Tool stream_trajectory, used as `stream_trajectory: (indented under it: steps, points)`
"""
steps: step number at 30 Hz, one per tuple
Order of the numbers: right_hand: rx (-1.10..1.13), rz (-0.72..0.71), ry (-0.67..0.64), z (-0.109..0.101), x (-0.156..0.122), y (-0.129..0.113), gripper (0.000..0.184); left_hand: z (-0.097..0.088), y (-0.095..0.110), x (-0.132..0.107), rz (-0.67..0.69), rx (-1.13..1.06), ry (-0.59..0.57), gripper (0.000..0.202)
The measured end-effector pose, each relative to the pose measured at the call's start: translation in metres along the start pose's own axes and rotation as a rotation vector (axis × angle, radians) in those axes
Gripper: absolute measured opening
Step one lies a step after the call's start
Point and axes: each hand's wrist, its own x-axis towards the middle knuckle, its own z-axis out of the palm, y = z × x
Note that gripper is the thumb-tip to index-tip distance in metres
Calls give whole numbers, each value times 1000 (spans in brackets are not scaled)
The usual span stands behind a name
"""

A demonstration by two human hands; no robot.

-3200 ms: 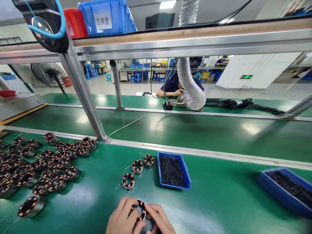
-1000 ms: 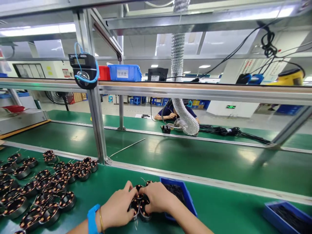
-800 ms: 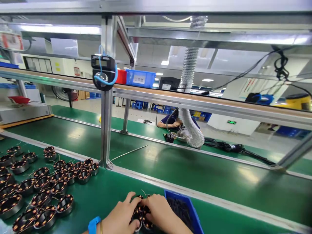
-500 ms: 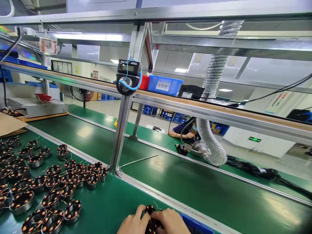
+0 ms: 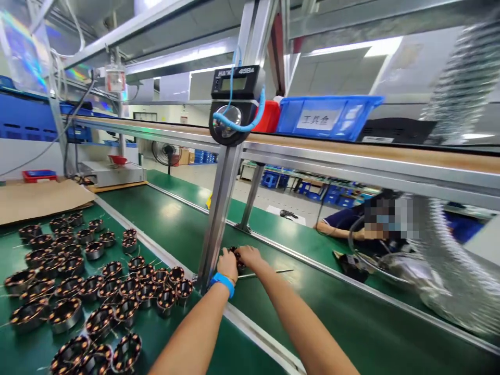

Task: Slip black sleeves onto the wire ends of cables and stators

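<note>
L hand (image 5: 227,264) and R hand (image 5: 250,255) reach out past the long aluminium rail (image 5: 250,312), fingers curled in close together over a small dark copper-wound stator (image 5: 235,257). Both seem to have hold of it, but fingers hide most of it, so can't tell if it's one piece or more, or if it touches the belt below. It's just beside the square aluminium post (image 5: 216,224), above the green middle belt (image 5: 156,208), w/ a thin metal rod (image 5: 273,272) near R hand. A blue wristband (image 5: 223,284) sits on L wrist.

Behind L arm, on the green table (image 5: 172,338), are many round steel-and-copper stators (image 5: 166,301) in loose rows, thin wires sticking out; the nearest are cut off by the frame's bottom edge. Up on the rail: black digital meter (image 5: 234,99) w/ blue coiled cord, blue plastic bin (image 5: 328,119) w/ white label. Far right, a co-worker in a navy sleeve (image 5: 344,232) is partly behind a silver flexible duct (image 5: 457,271), blurred.
</note>
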Motion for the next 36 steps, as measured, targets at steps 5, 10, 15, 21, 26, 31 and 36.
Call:
stream_trajectory:
  steps: [5, 10, 15, 21, 26, 31, 36]
  points:
    - [31, -86, -15, -8, -10, 9, 19, -6, 18, -41, 65, 25, -22, 28]
    - [24, -127, 14, -19, -96, 26, 31, -64, -19, -164, 515, 25, -7, 30]
    - [273, -421, -130, 2, -197, -42, 35, -134, -157, -268, 51, -60, -14, 60]
    - [292, -624, -34, -1, -182, -227, 45, -118, -269, -293, -300, -7, -74, 75]
    - [259, -562, 10, 11, -145, -295, 54, -109, -273, -289, -273, 82, -59, 68]
    - [201, -559, 31, 27, -145, -300, 51, -118, -276, -280, -138, 108, -117, 71]
    - [192, -542, 2, 27, -154, -302, 47, -114, -275, -278, -81, 79, -141, 65]
